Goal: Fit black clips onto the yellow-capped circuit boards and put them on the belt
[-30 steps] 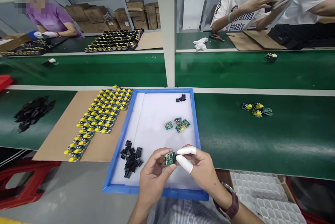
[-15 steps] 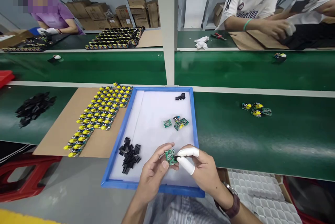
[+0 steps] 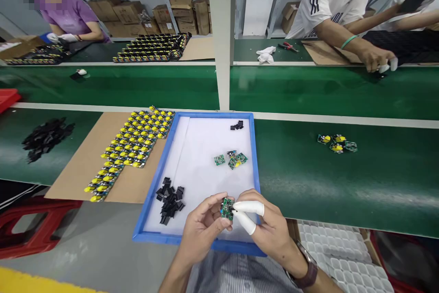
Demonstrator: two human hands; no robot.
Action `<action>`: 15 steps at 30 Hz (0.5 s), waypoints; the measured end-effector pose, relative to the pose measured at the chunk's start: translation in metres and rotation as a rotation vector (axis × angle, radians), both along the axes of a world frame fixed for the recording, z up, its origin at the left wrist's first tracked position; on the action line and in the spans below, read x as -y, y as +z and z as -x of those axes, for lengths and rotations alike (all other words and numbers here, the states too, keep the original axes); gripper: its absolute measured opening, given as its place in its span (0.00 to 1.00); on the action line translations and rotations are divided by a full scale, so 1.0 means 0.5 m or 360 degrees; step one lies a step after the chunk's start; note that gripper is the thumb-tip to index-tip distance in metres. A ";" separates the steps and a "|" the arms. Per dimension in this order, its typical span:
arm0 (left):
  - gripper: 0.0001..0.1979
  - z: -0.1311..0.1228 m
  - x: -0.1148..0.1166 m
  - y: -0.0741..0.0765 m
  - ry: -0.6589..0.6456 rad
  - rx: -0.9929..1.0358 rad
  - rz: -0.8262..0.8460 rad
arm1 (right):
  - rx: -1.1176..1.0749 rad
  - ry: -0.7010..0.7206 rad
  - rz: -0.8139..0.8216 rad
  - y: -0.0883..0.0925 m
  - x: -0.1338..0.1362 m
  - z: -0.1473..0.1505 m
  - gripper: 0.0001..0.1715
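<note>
Low centre of frame: my left hand [image 3: 203, 228] and right hand [image 3: 265, 229] both pinch one small green circuit board [image 3: 227, 208] above the near edge of the blue tray [image 3: 151, 201]; white cots cover my right fingertips [image 3: 252, 207].

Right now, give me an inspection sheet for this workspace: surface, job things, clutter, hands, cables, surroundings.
Surface: green bench, with a blue tray at its near edge.
Job's things: board held over the tray; loose boards and black parts lie inside it.
Clutter: rows of yellow-topped boards on cardboard; black pile at left; stray boards at right.
Hands: left hand and right hand both pinch the board; the right wears white finger cots.
Cables: nothing seen.
Surroundings: co-workers opposite; boxes behind; red stool below.
</note>
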State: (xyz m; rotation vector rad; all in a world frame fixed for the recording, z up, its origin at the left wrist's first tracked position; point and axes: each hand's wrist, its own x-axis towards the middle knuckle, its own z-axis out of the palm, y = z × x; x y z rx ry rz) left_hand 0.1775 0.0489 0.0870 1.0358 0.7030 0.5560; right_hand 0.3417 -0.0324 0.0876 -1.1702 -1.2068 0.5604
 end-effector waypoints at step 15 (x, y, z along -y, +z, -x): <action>0.20 -0.001 0.007 -0.015 0.0018 -0.0155 -0.0007 | 0.0075 0.0176 0.0390 0.033 0.015 -0.030 0.15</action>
